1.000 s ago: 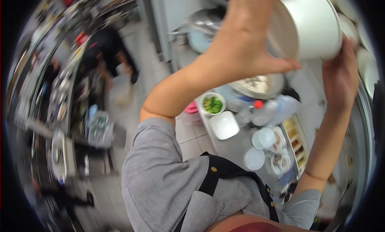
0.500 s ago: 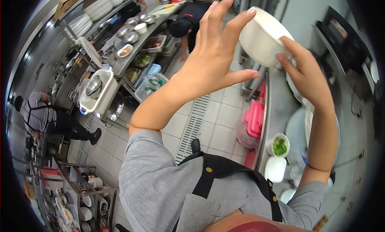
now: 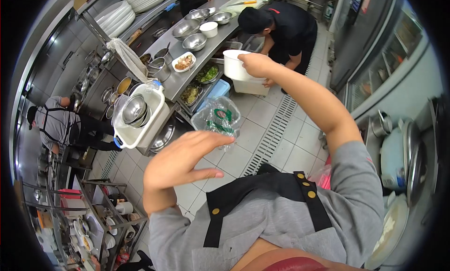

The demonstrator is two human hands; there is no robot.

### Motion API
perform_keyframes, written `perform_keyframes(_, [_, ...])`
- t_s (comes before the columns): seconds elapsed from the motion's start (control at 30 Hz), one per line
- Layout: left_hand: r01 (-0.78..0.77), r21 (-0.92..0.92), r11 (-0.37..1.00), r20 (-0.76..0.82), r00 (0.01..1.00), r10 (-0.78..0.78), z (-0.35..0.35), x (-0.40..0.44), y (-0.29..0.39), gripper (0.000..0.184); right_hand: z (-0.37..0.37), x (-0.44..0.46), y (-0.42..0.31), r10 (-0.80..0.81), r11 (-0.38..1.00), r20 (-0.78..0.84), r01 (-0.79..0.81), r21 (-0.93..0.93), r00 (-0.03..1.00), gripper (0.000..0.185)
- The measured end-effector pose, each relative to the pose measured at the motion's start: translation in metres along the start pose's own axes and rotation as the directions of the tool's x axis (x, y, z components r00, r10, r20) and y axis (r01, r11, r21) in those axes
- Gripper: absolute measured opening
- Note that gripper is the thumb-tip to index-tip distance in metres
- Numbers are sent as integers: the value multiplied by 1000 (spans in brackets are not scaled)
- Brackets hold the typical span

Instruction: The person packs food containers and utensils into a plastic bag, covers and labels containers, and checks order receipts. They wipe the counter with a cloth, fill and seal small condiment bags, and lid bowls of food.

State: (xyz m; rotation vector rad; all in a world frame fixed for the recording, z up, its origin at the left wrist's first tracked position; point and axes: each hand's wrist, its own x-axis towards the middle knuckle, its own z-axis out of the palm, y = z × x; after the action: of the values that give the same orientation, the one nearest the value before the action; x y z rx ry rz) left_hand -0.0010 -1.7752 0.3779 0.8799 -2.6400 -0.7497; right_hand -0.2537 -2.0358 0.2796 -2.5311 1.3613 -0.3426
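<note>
My right hand (image 3: 258, 64) reaches forward, pinching the rim of a round white bowl (image 3: 233, 66). The bowl is out in front of me, overlapping a pale bin (image 3: 248, 86) in the view. My left hand (image 3: 180, 161) is raised before my chest with its fingers stretched out and thumb apart, holding nothing. Beyond its fingertips is a clear plastic bag (image 3: 216, 116) with green print.
A person in black (image 3: 293, 29) bends over in the aisle ahead. A steel counter (image 3: 173, 86) carries metal bowls and a dish of food (image 3: 183, 62). A white tub (image 3: 157, 118) holds stacked steel bowls. Another person (image 3: 58, 121) stands far left. A floor drain (image 3: 276, 125) crosses the tiles.
My view has turned left. My right hand has carried the white bowl from the right-hand counter out over the aisle. My left hand has come down from beside the bowl, nearer my chest.
</note>
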Motion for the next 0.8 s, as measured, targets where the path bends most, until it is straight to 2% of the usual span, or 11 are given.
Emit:
perform_keyframes(0.07, [62, -28, 998, -21, 998, -63, -3, -2, -28, 73, 37, 69, 31, 69, 982, -32, -73, -176, 997, 26])
perform_keyframes(0.13, [221, -74, 973, -55, 973, -225, -7, 1, -54, 73, 72, 141, 69, 72, 978, -34, -78, -193, 997, 27])
perform_keyframes(0.2, [290, -107, 951, -109, 947, -301, -11, 8, -83, 73, 98, 219, 106, 58, 973, -38, -66, -220, 998, 30])
perform_keyframes(0.3, [526, -267, 807, -156, 803, -575, -22, 23, -121, 68, 130, 320, 151, 37, 971, -170, -76, -229, 985, 26])
perform_keyframes(0.33, [542, -263, 798, -175, 787, -591, -26, 30, -135, 68, 146, 356, 170, 49, 970, -192, -92, -224, 980, 24])
perform_keyframes(0.4, [547, -474, 690, -241, 673, -699, -29, 41, -165, 68, 159, 410, 197, 160, 958, -207, -202, -201, 965, 25])
perform_keyframes(0.47, [552, -529, 644, -258, 619, -742, -33, 55, -189, 69, 163, 447, 223, 281, 916, -225, -331, -228, 933, 26])
perform_keyframes(0.53, [558, -646, 521, -251, 489, -835, -38, 69, -205, 68, 168, 482, 251, 363, 893, -144, -388, -230, 921, 28])
perform_keyframes(0.67, [568, -713, 410, -217, 377, -900, -46, 92, -233, 66, 187, 532, 283, 206, 940, -62, -215, -266, 977, 28])
perform_keyframes(0.73, [570, -726, 385, -207, 353, -913, -49, 100, -244, 65, 188, 544, 282, 219, 942, -59, -227, -248, 974, 26])
perform_keyframes(0.8, [572, -736, 361, -197, 329, -923, -51, 106, -252, 65, 190, 553, 283, 122, 961, -63, -134, -243, 991, 22])
